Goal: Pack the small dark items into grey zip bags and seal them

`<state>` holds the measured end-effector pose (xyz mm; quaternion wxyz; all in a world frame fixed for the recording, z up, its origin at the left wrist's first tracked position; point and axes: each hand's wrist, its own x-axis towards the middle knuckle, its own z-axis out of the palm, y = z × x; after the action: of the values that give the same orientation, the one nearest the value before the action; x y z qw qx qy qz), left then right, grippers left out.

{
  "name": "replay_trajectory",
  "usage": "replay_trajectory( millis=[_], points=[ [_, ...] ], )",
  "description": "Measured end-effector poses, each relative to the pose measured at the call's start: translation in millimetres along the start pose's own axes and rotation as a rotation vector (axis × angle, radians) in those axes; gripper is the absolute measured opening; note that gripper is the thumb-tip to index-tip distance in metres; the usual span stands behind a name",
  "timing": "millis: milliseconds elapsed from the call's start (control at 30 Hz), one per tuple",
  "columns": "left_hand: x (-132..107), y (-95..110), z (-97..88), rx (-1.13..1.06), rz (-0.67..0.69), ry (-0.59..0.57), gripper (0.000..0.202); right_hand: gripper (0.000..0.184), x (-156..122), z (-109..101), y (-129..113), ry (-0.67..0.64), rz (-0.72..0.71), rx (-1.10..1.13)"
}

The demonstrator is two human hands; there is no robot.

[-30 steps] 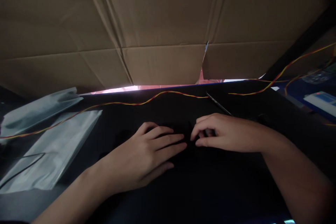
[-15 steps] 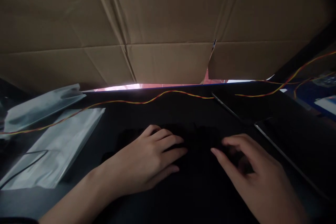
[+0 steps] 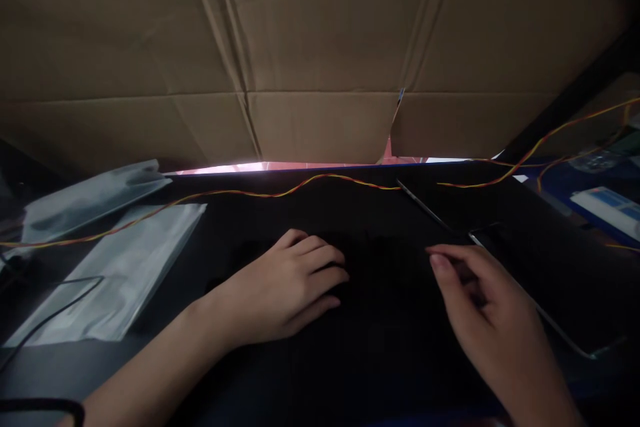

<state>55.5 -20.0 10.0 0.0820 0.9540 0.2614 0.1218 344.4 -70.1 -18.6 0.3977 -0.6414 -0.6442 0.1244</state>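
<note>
My left hand rests palm down over the black tabletop, its fingers bent and its thumb nearer to me. Under and around its fingertips is something dark that blends into the surface; I cannot make out its kind. To the right, my right hand is closed in a pinch, thumb tip against the index finger. Whatever lies between those fingertips, if anything, is too dark to tell. Just beyond the right hand lies a flat dark panel with a shiny edge.
Two frosted plastic bags lie at the left, with a black cable across one. A red-yellow twisted wire crosses the back. Another dark panel lies behind. Cardboard walls the far side. A blue-white packet is at right.
My right thumb and index finger have come together from a wider gap, and the hand sits slightly farther right. My left hand has barely moved; the view has shifted a little.
</note>
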Motion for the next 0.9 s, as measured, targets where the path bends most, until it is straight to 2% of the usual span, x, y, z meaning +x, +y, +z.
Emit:
replay_trajectory(
  millis=[67,167,300,367,433,500,633,700,767,833,900],
  points=[
    [0,1,-3.2,-0.006,-0.002,0.030,0.020,0.030,3,-1,6,-0.083,0.106,-0.035],
    [0,3,-5.7,0.000,-0.004,0.061,0.018,0.038,8,3,0,-0.223,0.184,-0.086],
    [-1,3,-1.8,0.001,-0.013,0.030,0.025,0.048,8,-1,-7,-0.190,0.226,0.018],
    [-2,3,1.6,-0.003,-0.011,-0.003,0.034,0.055,3,-8,-2,-0.179,0.184,0.068],
    [-2,3,4.2,0.002,0.004,-0.026,0.043,0.065,-5,-13,6,-0.238,0.103,0.020],
    [-2,5,5.5,0.010,0.026,-0.032,0.048,0.066,-12,-11,11,-0.207,0.068,-0.067],
    [0,12,7.4,-0.006,0.072,-0.023,0.051,0.035,-19,7,5,-0.063,-0.010,-0.087],
    [1,15,9.5,-0.020,0.088,-0.026,0.049,0.024,-20,14,-3,-0.007,-0.105,-0.066],
    [2,16,10.9,-0.033,0.103,-0.029,0.044,0.022,-20,18,-9,-0.051,-0.234,-0.084],
    [2,15,9.2,-0.053,0.128,-0.002,0.036,0.027,-20,19,-13,-0.182,-0.324,-0.104],
    [1,13,3.2,-0.068,0.142,0.078,0.027,0.033,-19,15,-11,-0.241,-0.305,-0.064]
  ],
)
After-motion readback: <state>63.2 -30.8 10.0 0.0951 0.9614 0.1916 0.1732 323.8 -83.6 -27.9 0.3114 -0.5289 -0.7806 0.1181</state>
